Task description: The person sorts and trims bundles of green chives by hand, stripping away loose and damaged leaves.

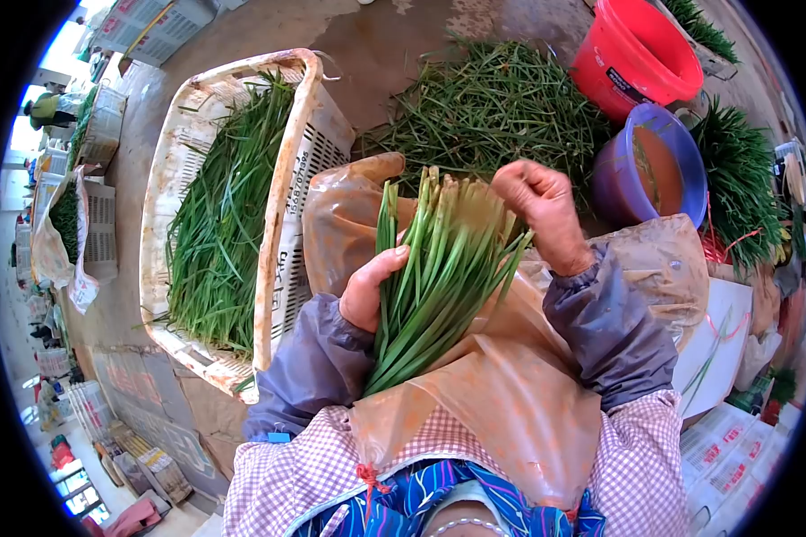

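Observation:
My left hand (374, 288) is wrapped round a thick bunch of garlic chives (439, 277), thumb across its left side. The pale stem ends point away from me and the green leaves trail toward my lap. At the upper right of the bunch, my right hand (544, 210) is closed with fingers and thumb pinched together beside the stem ends. Whatever lies between those fingertips, if anything, is too small to make out. A brownish plastic apron (493, 394) covers my lap under the bunch.
A white plastic crate (264, 295) of long green leaves (233, 224) stands at left. Ahead, a heap of loose leaves (501, 112) covers the floor. A red bucket (600, 76) and a purple bucket (613, 179) of brownish water stand at right, near more chives (739, 174).

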Motion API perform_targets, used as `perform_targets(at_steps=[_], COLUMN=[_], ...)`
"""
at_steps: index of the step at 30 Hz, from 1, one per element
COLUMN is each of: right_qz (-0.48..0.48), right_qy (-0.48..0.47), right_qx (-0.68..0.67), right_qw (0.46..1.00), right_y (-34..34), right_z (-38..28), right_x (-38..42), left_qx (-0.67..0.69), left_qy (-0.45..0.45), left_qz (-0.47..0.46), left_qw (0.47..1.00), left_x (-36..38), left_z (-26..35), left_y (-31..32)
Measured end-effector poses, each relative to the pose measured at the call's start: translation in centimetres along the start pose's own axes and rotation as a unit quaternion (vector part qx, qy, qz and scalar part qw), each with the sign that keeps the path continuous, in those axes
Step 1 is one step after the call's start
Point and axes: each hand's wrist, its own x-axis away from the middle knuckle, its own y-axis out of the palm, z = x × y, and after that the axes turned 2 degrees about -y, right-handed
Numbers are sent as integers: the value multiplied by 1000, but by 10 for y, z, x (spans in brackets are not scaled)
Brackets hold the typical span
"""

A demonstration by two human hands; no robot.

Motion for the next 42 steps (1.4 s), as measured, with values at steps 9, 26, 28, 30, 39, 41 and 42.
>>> perform_targets(at_steps=[9,26,28,30,39,41,42], right_qz=[-73,-77,-42,80,-95,-104,-182], right_qy=[-131,-34,-74,-111,-21,-117,-142], right_qx=[305,-269,-298,-1,339,305,348], right_qw=[940,960,951,991,936,939,909], right_y=[1,-34,-48,-52,6,9,9], right_z=[-62,-64,-62,-58,-53,-37,-47], right_x=[41,34,30,20,54,55,57], left_qx=[-20,15,14,17,21,14,14], left_qy=[31,26,34,37,46,48,46], left_qz=[19,-28,-27,-33,-34,-12,-9], left_qw=[999,999,999,999,998,999,999], left_x=[1,5,4,4,2,3,4], left_z=[2,4,3,3,3,4,4], left_y=[6,-3,-4,-6,-6,-4,-4])
